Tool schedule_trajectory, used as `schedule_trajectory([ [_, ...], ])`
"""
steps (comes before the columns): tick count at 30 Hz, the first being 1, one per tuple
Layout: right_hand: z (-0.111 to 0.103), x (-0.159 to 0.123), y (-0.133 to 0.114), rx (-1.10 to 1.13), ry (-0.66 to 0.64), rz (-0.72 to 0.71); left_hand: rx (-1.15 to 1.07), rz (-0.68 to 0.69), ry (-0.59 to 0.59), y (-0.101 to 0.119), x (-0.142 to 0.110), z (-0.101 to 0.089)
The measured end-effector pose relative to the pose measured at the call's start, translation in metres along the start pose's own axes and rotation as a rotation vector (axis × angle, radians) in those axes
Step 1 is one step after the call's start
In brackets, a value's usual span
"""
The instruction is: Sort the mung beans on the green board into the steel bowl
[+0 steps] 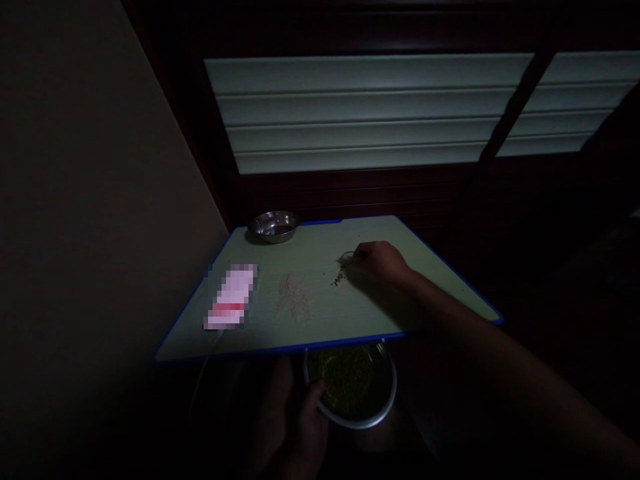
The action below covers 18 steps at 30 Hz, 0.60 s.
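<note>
My left hand (pixel 314 417) grips the near-left rim of a metal bowl (pixel 357 423), thumb over the edge. The bowl sits below the table's front edge and holds many small green grains (pixel 350 377) that look like mung beans. My right hand (pixel 383 260) is over the right half of the pale tabletop, fingers closed on a small round object with a thin pale rim (pixel 347 256); the dark hides its kind. Just in front of it lie several scattered dark beans (pixel 339 278). To their left is a thin patch of pale, rice-like grains (pixel 295 297).
The pale table (pixel 280 333) has a blue edge. A shiny steel bowl (pixel 274 227) stands at its back left corner. A lit phone (pixel 233 297), blurred out, lies at the left with a cable (pixel 204 370). A wall and a dark slatted door (pixel 370 113) stand close by.
</note>
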State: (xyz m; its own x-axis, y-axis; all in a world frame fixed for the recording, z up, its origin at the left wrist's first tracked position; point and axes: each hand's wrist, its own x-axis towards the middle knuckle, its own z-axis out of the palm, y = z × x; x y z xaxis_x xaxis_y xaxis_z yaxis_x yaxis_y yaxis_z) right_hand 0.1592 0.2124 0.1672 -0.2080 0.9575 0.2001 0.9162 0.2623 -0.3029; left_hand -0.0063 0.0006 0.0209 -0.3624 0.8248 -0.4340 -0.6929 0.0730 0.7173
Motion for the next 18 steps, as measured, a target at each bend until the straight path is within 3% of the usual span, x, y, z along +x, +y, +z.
schedule_trajectory([
  [5,0.0,0.007,-0.017,-0.069,-0.065,-0.026,0.023,0.096,-0.024,0.006,-0.003,0.003],
  [8,0.002,0.009,-0.023,-0.058,-0.081,-0.06,-0.008,0.057,-0.023,0.003,0.0,-0.001],
  [18,0.006,0.001,-0.022,0.061,-0.161,-0.343,0.009,0.115,-0.064,-0.011,0.012,-0.021],
])
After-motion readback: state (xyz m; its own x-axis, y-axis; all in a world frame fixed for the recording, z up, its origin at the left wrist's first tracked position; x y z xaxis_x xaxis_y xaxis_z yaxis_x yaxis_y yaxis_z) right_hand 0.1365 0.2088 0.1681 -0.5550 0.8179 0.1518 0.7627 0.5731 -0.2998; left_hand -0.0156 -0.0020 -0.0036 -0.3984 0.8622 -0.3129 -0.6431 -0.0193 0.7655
